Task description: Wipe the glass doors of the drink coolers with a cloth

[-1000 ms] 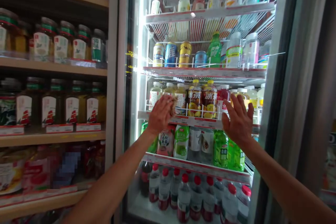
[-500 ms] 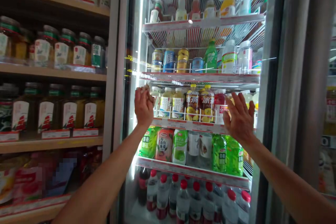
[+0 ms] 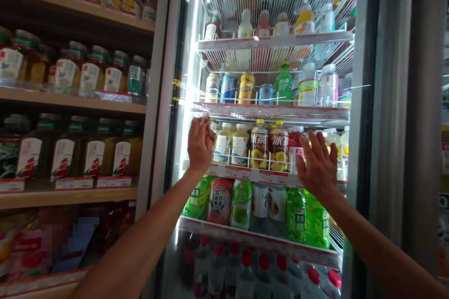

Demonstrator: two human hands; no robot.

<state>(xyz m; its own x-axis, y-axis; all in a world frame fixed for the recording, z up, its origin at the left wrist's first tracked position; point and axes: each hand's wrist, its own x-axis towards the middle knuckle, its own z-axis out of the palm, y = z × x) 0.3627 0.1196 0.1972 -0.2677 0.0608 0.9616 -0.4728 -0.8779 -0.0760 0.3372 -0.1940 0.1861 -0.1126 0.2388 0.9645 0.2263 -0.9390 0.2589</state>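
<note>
My left hand (image 3: 200, 145) is raised at the left side of the glass door, fingers closed round a crumpled cloth. Only a pale edge of that cloth (image 3: 205, 118) shows above the fingers. My right hand (image 3: 318, 163) is lifted on the right side with its palm forward and fingers stretched out; it looks to rest on the glass. Behind the glass, between the hands, stand iced tea bottles (image 3: 259, 145) with yellow caps and pale tea bottles (image 3: 240, 145) with white labels.
The lit fridge holds several wire shelves (image 3: 273, 111) of drinks, with green bottles (image 3: 296, 215) below and red-capped bottles (image 3: 246, 259) at the bottom. A metal frame (image 3: 156, 103) separates it from wooden shelves (image 3: 70, 194) of bottles at left. Another metal frame (image 3: 396, 103) stands at right.
My left hand has shifted a little to the right, and less of the cloth shows. My right hand stays spread, slightly lower in view. The view has tilted slightly upward.
</note>
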